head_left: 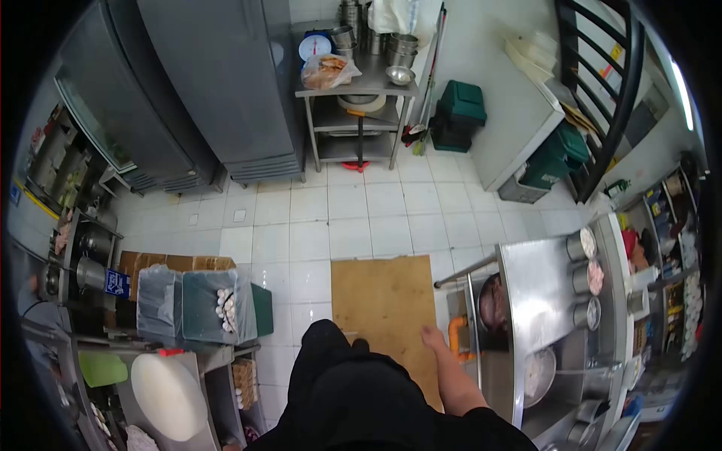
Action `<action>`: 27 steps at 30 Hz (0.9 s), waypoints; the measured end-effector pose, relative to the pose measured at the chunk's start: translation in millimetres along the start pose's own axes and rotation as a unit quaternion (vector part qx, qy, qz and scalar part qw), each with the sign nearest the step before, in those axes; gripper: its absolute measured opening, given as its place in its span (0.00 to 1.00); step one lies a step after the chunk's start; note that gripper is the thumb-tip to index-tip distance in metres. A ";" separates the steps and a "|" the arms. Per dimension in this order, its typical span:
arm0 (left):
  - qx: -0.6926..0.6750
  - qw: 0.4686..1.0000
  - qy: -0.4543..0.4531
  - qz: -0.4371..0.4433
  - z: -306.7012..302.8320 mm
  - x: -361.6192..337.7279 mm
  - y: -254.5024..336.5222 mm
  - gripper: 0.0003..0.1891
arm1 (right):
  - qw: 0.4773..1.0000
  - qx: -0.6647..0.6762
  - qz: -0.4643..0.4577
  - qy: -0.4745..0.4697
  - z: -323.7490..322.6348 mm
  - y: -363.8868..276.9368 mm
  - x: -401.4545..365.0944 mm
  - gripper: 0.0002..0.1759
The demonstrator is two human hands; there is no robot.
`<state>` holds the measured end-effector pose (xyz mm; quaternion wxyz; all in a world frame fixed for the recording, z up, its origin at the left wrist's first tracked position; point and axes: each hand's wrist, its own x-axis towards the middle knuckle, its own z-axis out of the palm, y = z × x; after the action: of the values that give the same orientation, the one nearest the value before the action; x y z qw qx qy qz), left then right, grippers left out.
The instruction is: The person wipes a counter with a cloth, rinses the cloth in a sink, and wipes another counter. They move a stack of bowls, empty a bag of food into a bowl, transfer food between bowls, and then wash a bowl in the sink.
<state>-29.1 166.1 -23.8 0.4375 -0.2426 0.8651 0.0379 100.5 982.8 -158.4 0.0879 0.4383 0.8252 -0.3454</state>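
Observation:
My right hand [431, 337] hangs at the end of my bare forearm, above the brown floor mat [383, 293]. It is just left of the steel sink counter [538, 293], and its fingers are too small and turned away to read. No held object shows in it. An orange pipe [456, 338] runs under the counter near the hand. Beyond it, a round pot with dark reddish contents [493, 302] sits on a lower level. In the sink stands a steel bowl [540, 376] with whitish contents. My left hand is out of the picture.
Several steel containers [587, 278] line the counter's back edge. On my left are plastic-lined bins [218, 304] with eggshells and a round white board [169, 396]. Ahead stand grey refrigerators [218, 75] and a steel table [361, 92] with a scale [314, 47] and a bagged food item [329, 73].

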 end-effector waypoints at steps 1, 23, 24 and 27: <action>-0.001 1.000 -0.011 0.005 6.0 6.1 28.0 0.24 | 0.999 0.044 -0.002 -0.019 -14.9 -32.1 60.0 0.21; -0.520 0.816 0.063 0.245 -222.2 -58.9 739.7 0.22 | 0.868 0.339 -0.027 -0.361 -188.4 -490.0 735.8 0.23; -0.543 0.807 0.111 0.203 -186.3 -53.4 729.3 0.21 | 0.833 0.428 -0.028 -0.350 -188.1 -506.5 776.9 0.22; -0.336 0.918 0.205 0.044 -51.9 -107.4 669.5 0.21 | 0.713 0.638 0.009 -0.289 -181.9 -545.8 882.2 0.18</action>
<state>-317.0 781.9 -6.9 0.1409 -0.3399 0.8818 0.2951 -828.2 1479.2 -148.7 0.0244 0.2763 0.3389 -0.8990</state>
